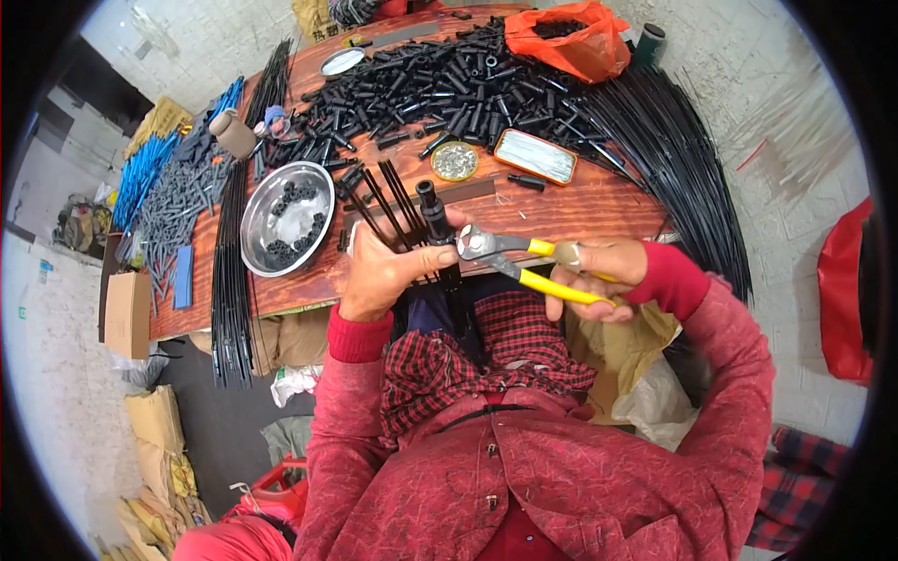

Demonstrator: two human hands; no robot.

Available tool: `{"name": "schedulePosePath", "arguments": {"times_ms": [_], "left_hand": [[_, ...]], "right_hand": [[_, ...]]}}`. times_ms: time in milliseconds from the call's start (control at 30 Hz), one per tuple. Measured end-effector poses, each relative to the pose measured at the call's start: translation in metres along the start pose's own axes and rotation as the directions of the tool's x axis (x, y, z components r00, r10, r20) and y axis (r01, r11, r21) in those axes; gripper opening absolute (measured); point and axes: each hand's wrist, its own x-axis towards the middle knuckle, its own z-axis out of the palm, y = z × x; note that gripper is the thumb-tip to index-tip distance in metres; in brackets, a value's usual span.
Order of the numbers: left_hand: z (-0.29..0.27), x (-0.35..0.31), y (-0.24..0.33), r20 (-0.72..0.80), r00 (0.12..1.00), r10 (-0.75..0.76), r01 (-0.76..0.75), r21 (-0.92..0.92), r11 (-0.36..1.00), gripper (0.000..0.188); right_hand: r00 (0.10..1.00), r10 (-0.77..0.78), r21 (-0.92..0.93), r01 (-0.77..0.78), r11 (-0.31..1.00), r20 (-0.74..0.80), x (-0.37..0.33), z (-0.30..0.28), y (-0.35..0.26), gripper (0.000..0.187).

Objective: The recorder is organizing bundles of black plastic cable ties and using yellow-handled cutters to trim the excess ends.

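My left hand (382, 269) is wrapped round a black tubular piece (433, 210), which stands roughly upright in front of me, and a cluster of thin black rods (400, 196) fans up beside it. My right hand (603, 273) grips a pair of pincers (564, 286) with yellow handles. Their metal jaws meet the tube's side close to my left thumb; whether they bite on something small there cannot be made out. The handles stand somewhat apart. The lower ends of the rods are partly hidden behind my left hand and over my lap.
The wooden table (608, 210) bears a heap of black tubular parts (449, 93), a steel bowl (331, 201) with small black rings, a round tin (456, 161) of small metal bits and a rectangular tray (535, 157). Long black rods (697, 168) overhang the right edge; an orange bag (599, 56) stands behind.
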Motion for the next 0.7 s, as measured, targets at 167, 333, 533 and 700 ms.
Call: {"name": "schedulePosePath", "arguments": {"times_ms": [167, 333, 533, 700], "left_hand": [[-0.003, 0.003, 0.002, -0.004, 0.999, -0.042, 0.043, 0.081, 0.996, 0.032], [-0.005, 0.005, 0.002, 0.020, 0.998, -0.058, 0.056, 0.093, 0.994, 0.032], [-0.016, 0.004, 0.002, 0.114, 0.993, -0.042, 0.033, 0.073, 0.997, 0.032], [-0.018, 0.001, 0.001, 0.173, 0.984, -0.037, 0.034, 0.018, 0.999, 0.034]], "right_hand": [[0.984, -0.017, -0.320, -0.041, 0.947, -0.176, -0.001, -0.008, -0.019, 0.064], [0.959, -0.170, -0.351, 0.082, 0.933, -0.228, -0.005, 0.009, -0.028, 0.055], [0.999, -0.043, -0.099, 0.041, 0.994, -0.023, -0.003, 0.025, -0.015, 0.068], [0.997, 0.075, 0.047, -0.074, 0.996, -0.010, 0.001, 0.034, -0.009, 0.068]]}}
